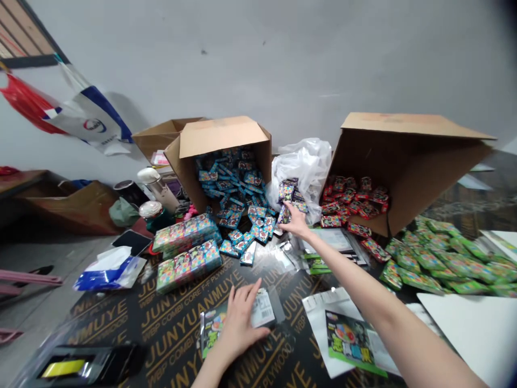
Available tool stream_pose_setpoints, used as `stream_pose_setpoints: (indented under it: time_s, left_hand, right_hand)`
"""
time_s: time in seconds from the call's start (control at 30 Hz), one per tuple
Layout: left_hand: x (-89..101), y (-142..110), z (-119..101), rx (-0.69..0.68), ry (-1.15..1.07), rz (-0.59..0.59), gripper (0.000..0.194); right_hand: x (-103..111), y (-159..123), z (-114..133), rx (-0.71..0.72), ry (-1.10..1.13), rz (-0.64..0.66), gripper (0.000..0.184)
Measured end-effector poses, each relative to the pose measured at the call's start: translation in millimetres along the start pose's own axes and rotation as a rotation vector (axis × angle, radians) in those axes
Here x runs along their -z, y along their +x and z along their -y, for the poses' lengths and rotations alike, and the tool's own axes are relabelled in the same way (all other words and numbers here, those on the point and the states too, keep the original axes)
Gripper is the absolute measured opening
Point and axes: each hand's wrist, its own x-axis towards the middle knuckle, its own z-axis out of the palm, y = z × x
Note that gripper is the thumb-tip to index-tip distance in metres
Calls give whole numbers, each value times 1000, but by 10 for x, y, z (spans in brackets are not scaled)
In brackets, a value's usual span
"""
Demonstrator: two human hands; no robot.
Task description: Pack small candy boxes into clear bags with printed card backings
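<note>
My left hand (241, 317) lies with fingers spread on a clear-edged plastic pouch (213, 326) with a dark, colourful print and a label, flat on the table. My right hand (298, 222) is stretched forward to a small pile of purple candy boxes (286, 191). Its thumb and forefinger are around one small purple box (284, 215) at the pile's near side. Behind them is a crumpled clear plastic bag (309, 161). Just left of the right hand, small blue boxes (258, 222) spill out of a tipped cardboard carton (222, 137).
Another carton (412, 140) on the right holds small red packs (355, 196). Green packets (452, 253) are heaped beside it. Printed pouches (349, 339) lie under my right forearm. Two colourful display boxes (189, 264), bottles (155, 210) and a tissue pack (109, 272) stand left.
</note>
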Motion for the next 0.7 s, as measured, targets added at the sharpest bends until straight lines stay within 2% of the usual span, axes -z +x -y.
stream_pose_setpoints:
  time_s: [0.03, 0.07, 0.13, 0.17, 0.2, 0.23, 0.27, 0.3, 0.33, 0.4, 0.5, 0.53, 0.57, 0.63, 0.7]
  left_hand:
    - [51, 37, -14, 26, -45, -54, 93]
    - [111, 80, -42, 57, -112, -121, 87]
    - [236, 182, -135, 116, -300, -229, 70]
    - [291, 233, -196, 135, -404, -236, 60]
    - [335, 280, -259, 139, -498, -190, 50]
    - [366, 319, -321, 136, -564, -114, 41]
    - [382, 348, -377, 131, -618, -37, 32]
    - [384, 364, -421, 135, -666, 31, 28]
    - [374, 370, -452, 155, -716, 69, 28]
    - [327, 358, -466, 254, -819, 45, 34]
    - [219, 319, -410, 402, -876, -65, 41]
    - [182, 307, -388, 421, -863, -87, 44]
    - [148, 296, -370, 425, -847, -93, 46]
    - [98, 270, -343, 415, -815, -79, 49]
    - [82, 225, -310, 392, -776, -79, 47]
  right_hand:
    - [-6, -108, 84, 22, 92, 66, 76]
    - [-14, -244, 165, 33, 231, 188, 69]
    - [-38, -575, 295, -8, 592, 574, 54]
    - [-54, -749, 337, -63, 761, 794, 50]
    - [-73, -914, 365, -132, 883, 989, 48]
    - [-93, -1060, 379, -200, 946, 1130, 48]
    - [-111, -1182, 382, -255, 976, 1221, 50]
    - [-126, -1277, 380, -291, 990, 1254, 52]
    - [-132, -1345, 377, -303, 991, 1230, 55]
    - [-109, -1423, 381, -245, 941, 1007, 61]
    - [-8, -1492, 445, 58, 645, 514, 86]
    - [26, -1520, 477, 183, 514, 402, 95]
    - [53, -1551, 509, 297, 390, 335, 98]
    - [78, -1613, 552, 443, 211, 273, 91]
    - [72, -1661, 545, 470, 122, 210, 80]
